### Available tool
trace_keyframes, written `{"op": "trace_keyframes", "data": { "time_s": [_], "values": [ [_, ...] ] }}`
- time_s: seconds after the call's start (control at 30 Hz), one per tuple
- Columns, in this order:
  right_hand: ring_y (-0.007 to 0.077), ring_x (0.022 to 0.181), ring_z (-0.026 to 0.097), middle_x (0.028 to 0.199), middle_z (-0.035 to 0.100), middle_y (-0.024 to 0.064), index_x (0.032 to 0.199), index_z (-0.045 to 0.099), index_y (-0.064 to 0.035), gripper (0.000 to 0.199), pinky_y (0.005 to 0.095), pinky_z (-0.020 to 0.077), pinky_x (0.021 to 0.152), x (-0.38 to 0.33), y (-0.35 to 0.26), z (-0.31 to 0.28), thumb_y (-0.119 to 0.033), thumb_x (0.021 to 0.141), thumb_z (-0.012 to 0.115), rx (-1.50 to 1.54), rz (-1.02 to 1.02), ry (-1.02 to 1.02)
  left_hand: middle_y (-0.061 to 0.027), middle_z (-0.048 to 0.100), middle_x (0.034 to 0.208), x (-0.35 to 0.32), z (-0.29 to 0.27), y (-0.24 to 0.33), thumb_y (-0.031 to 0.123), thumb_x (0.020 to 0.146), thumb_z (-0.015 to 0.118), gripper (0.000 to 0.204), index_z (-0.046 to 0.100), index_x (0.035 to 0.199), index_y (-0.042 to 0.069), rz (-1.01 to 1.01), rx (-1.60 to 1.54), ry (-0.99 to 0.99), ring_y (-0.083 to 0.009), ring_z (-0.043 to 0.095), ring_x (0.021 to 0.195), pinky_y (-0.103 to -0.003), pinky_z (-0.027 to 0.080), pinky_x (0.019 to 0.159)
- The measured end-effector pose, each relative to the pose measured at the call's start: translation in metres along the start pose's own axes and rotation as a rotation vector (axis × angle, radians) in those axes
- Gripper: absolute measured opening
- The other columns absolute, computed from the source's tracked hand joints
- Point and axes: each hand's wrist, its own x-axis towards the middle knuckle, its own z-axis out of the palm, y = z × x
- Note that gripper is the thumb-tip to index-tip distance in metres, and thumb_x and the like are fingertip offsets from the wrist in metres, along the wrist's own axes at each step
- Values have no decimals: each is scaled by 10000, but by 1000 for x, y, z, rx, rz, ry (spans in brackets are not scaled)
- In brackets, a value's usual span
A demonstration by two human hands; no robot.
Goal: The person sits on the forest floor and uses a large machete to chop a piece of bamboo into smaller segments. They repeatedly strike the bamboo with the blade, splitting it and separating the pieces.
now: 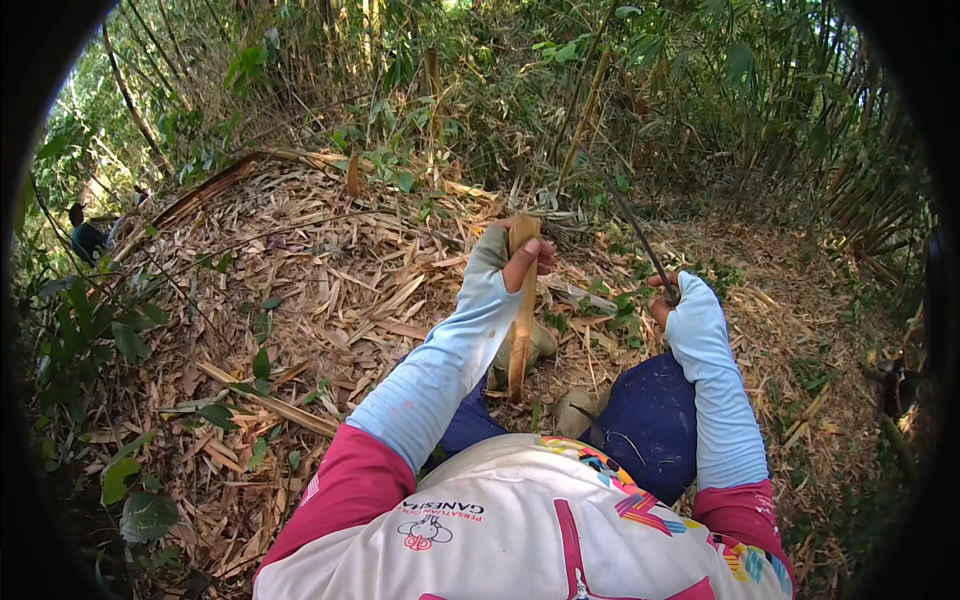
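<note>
My left hand (518,258), in a light blue sleeve that reaches over the palm, is closed around the upper part of a flat piece of split bamboo or wood (522,335). The piece stands nearly upright, its lower end near my shoes. Off to the right, my right hand (680,297) grips the lower end of a long, thin dark blade (631,217), which looks like a machete. Its tip points up and to the left, away from my body. The handle is mostly hidden in my fingers. Blade and wood are apart.
Dry bamboo leaves (330,270) cover the ground, with a long split strip (270,402) lying at the left. Green leafy plants (140,330) grow along the left side. Dense bamboo (680,90) stands behind. Another person (87,235) is at the far left.
</note>
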Motion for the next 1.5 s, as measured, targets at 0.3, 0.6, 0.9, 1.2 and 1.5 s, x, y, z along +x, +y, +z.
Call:
{"op": "trace_keyframes", "data": {
  "time_s": [0.3, 0.6, 0.9, 1.2, 1.5],
  "values": [
    [224, 686, 618, 789, 655, 112, 1068, 639, -59, 319, 344, 486, 650, -1, 3, -1, -165, 782, 729, -94, -75, 29, -136, 641, 1006, -9, 10, 19, 223, 917, 650, 443, 495, 1265, -2, 42, -123, -137, -197, 628, 889, -347, 526, 805],
    [235, 676, 631, 791, 667, 125, 1078, 634, -44, 344, 346, 492, 646, 0, 9, -1, -179, 777, 730, -138, -86, 13, -113, 628, 1065, -19, 12, 5, 199, 906, 658, 463, 512, 1280, -31, 53, -41, -115, -171, 591, 928, -310, 477, 848],
    [239, 690, 647, 809, 677, 134, 1060, 637, -41, 328, 342, 500, 648, -2, 11, -1, -166, 774, 738, -136, -109, 36, -48, 655, 863, -26, 29, 25, 167, 866, 723, 422, 553, 1198, -29, -77, 140, -23, -116, 597, 769, -246, 479, 687],
    [198, 686, 627, 793, 657, 102, 1037, 643, -39, 310, 304, 496, 612, -12, 5, 4, -68, 748, 752, -29, -310, 197, -82, 645, 935, -26, 38, -2, 180, 889, 698, 338, 508, 1114, 13, -20, -99, -90, -136, 612, 820, -275, 503, 744],
    [267, 867, 657, 849, 682, 69, 1012, 678, -158, 371, 414, 433, 829, -16, -29, -4, -170, 649, 751, -537, -383, -36, -64, 537, 1035, -20, 34, -49, 82, 865, 693, 394, 462, 1180, 32, 209, 20, -287, -123, 584, 899, -268, 493, 797]
  ]
}}
